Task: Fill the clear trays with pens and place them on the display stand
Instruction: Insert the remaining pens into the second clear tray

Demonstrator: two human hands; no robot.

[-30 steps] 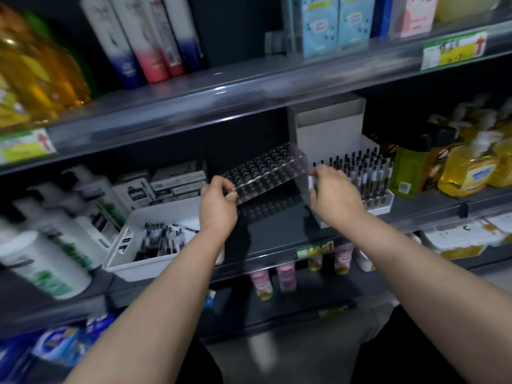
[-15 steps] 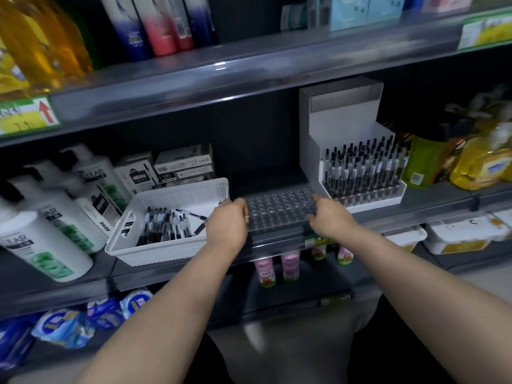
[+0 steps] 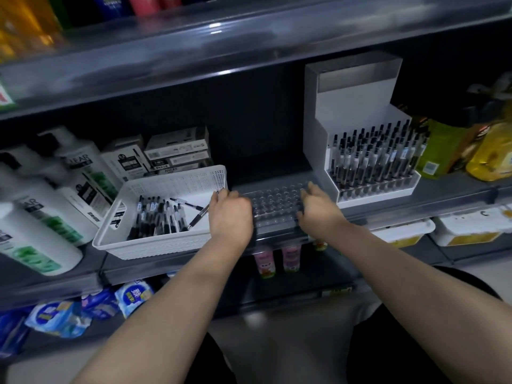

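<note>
Down a dim shop aisle, dark metal shelving (image 3: 457,194) carries white shampoo bottles (image 3: 41,217) at my left and yellow bottles (image 3: 490,156) at my right. On the middle shelf stands the white display stand (image 3: 357,106), one filled tray (image 3: 374,173) of upright pens already seated on its lower step. A white basket (image 3: 171,181) sits well to the stand's left. Between them the clear tray (image 3: 277,206) lies flat on the shelf with every hole vacant. My left hand (image 3: 230,214) and right hand (image 3: 318,212) are apart, each gripping one short end. I judge this the setting-down step before filling. Next, one hand should let go and reach into the basket for the loose pens (image 3: 155,217), seating one per hole.
</note>
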